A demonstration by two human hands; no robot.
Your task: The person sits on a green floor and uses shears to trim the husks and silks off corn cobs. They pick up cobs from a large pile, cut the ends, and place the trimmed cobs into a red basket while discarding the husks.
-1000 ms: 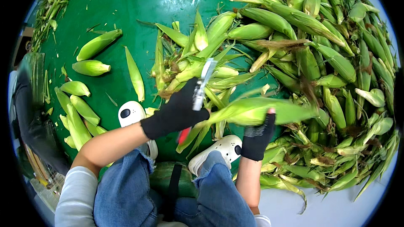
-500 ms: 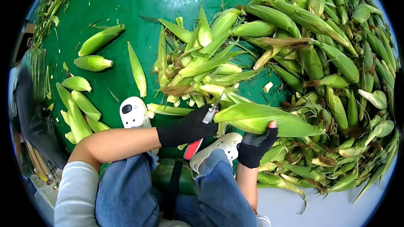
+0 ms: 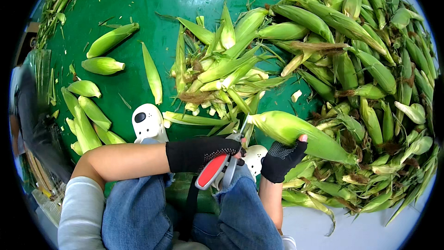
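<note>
My left hand (image 3: 201, 154), in a black dotted glove, is closed around pruning shears (image 3: 211, 172) with red and grey handles. Their blades touch the stalk end of a green ear of corn in its husk (image 3: 303, 134). My right hand (image 3: 281, 161), gloved in black with a bare fingertip showing, grips that ear from below near its middle. Beyond both hands lies a heap of husk leaves and cut stalk bits (image 3: 222, 74). One narrow husk leaf (image 3: 239, 102) lies just past the blade tips.
A big pile of unhusked corn (image 3: 344, 71) fills the right side. Several trimmed ears (image 3: 85, 125) lie at the left on the green floor (image 3: 152, 0). White clogs (image 3: 149, 122) and my knees are below the heap. Dark blurred clothing (image 3: 34, 115) shows at the left edge.
My left hand has dropped and turned, showing more of the shears' handles. The ear now tilts down to the right, its stalk end barer. A husk leaf beyond the blades has shifted.
</note>
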